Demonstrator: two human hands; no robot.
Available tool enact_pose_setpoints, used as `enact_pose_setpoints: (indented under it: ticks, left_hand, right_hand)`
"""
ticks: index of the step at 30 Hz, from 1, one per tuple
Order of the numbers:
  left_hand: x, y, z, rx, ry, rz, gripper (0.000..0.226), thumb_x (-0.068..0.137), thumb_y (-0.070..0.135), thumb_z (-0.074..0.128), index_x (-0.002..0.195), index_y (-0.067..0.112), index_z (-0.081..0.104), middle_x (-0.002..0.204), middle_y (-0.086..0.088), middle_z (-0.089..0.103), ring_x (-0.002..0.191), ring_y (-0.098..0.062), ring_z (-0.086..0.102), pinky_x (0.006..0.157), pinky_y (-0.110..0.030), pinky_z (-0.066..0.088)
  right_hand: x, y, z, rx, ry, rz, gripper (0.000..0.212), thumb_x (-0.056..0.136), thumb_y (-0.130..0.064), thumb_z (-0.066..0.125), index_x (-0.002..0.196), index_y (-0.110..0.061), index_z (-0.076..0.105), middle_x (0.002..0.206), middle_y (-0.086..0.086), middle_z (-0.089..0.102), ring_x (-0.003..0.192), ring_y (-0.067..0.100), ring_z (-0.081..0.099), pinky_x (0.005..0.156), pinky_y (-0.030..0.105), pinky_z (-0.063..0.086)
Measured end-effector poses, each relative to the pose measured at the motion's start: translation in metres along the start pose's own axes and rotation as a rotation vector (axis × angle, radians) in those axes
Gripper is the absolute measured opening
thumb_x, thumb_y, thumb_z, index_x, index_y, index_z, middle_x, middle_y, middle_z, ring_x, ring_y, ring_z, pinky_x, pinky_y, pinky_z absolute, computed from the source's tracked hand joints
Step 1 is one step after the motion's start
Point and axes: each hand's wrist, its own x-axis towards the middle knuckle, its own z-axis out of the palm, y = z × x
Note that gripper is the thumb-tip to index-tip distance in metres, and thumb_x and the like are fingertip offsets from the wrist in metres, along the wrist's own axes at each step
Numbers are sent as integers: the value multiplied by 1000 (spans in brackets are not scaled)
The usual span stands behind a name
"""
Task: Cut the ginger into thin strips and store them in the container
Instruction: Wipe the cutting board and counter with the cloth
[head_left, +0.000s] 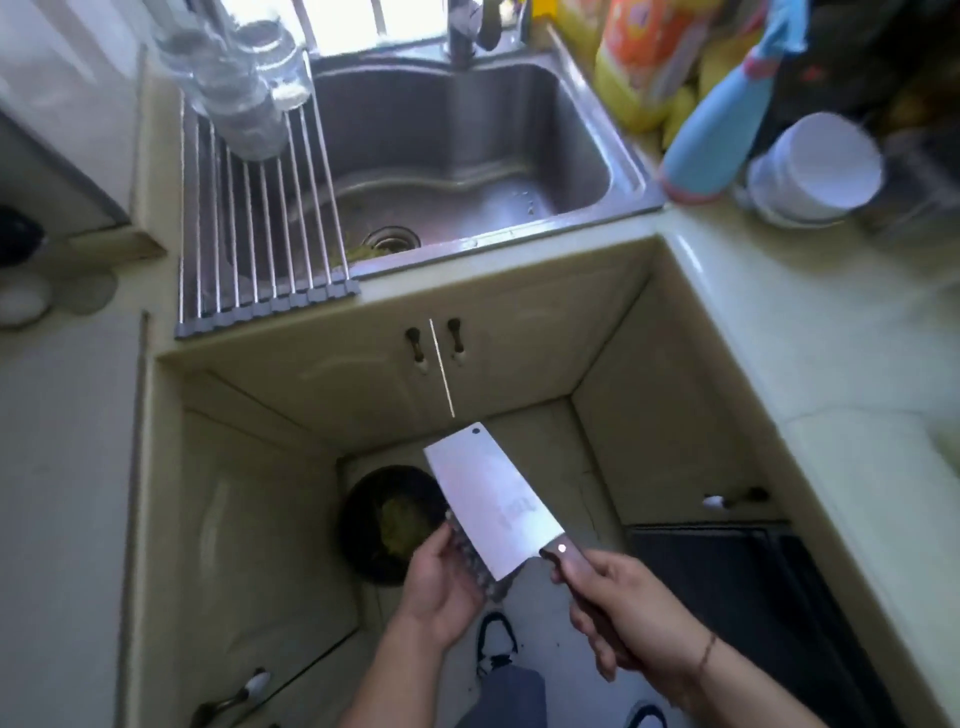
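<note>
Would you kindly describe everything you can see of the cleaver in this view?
The cleaver has a broad rectangular blade of shiny, pale metal with a small hole near its far top corner and a faint mark near the handle. Its dark reddish-brown handle carries a bright rivet. The right hand grips the handle, holding the blade tilted over the dark bin on the floor; the left hand holds a dark patterned thing against its edge.

Steel sink under bright window, beige cabinets.

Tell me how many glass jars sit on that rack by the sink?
3, as far as the blur shows: jars clustered on the rack's far end, left, middle and right. More may hide behind.
</note>
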Motion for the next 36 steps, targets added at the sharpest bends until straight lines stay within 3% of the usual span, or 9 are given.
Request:
enact_pose_setpoints:
  ticks: [3, 7, 11, 16, 21, 25, 27, 30, 36]
  left_hand:
    - [-20, -18, 31, 112, -125, -4, 35, 93, 30, 56, 105, 1, 71, 94, -21, 72, 73, -30, 71, 60, -37, 59]
    - [-58, -58, 83, 282, -344, -64, 67, 75, 24, 86, 130, -5, 62, 134, -28, 60, 116, -42, 65, 90, -54, 57]
    - [-71, -130, 118, 346, -778, -35, 59, 109, 34, 5, 158, 3, 16, 164, -19, 19, 154, -31, 16, 123, -46, 6]
    - [-109, -253, 196, 505, -1040, -264, 62, 107, 37, -1, 160, 6, 12, 165, -15, 19, 154, -27, 15, 123, -42, 4]
    - [-125, -388, 240, 580, -1007, -449, 89, 99, 74, 13, 154, 8, -6, 164, -22, 8, 153, -38, 15, 122, -50, 4]
    - [-139, -474, 273, 865, -889, -374, 83, 68, 35, 94, 136, 3, 60, 136, -27, 59, 115, -41, 65, 90, -52, 56]
    - [-138, -508, 280, 975, -892, -343, 72, 69, 15, 90, 132, -3, 61, 119, -27, 68, 97, -38, 72, 76, -46, 61]
    - [-143, -543, 295, 1055, -782, -314, 50, 87, 2, 56, 136, -7, 54, 118, -29, 67, 95, -37, 73, 84, -49, 61]
    - [-138, -578, 305, 1101, -669, -374, 43, 87, 3, 55, 129, -4, 60, 120, -29, 66, 92, -36, 73, 83, -45, 61]
  right_hand:
    - [-56, 18, -32, -76, 58, -120, 19, 99, -24, 59, 104, -7, 64, 59, 10, 56, 34, 17, 47, 38, 19, 23]
    - [-134, 59, -82, -86, 191, -277, 8, 96, -19, 64, 102, -21, 69, 58, 8, 60, 36, 19, 50, 37, 22, 35]
    - [-224, 124, -136, 6, 337, -348, 23, 86, -25, 70, 108, -15, 70, 56, 7, 61, 35, 16, 52, 35, 22, 40]
    - [-333, 230, -189, 142, 643, -336, 20, 77, -5, 78, 92, -3, 65, 49, -6, 53, 35, 11, 50, 35, 21, 39]
    - [-401, 329, -238, 287, 943, -282, 16, 64, -14, 72, 78, -10, 64, 46, -1, 53, 36, 13, 41, 37, 20, 33]
    - [-429, 396, -285, 369, 1147, -244, 13, 71, -5, 73, 75, -16, 68, 47, -5, 42, 34, 16, 38, 37, 19, 28]
    - [-437, 431, -317, 336, 1226, -164, 21, 76, 2, 71, 77, -18, 69, 45, -7, 41, 33, 17, 40, 37, 21, 31]
    - [-444, 471, -362, 321, 1270, -82, 25, 75, 0, 72, 83, -24, 72, 46, -6, 45, 33, 17, 43, 38, 21, 33]
    - [-446, 507, -429, 283, 1265, -59, 32, 76, 2, 72, 89, -27, 73, 54, -1, 49, 34, 13, 40, 36, 19, 35]
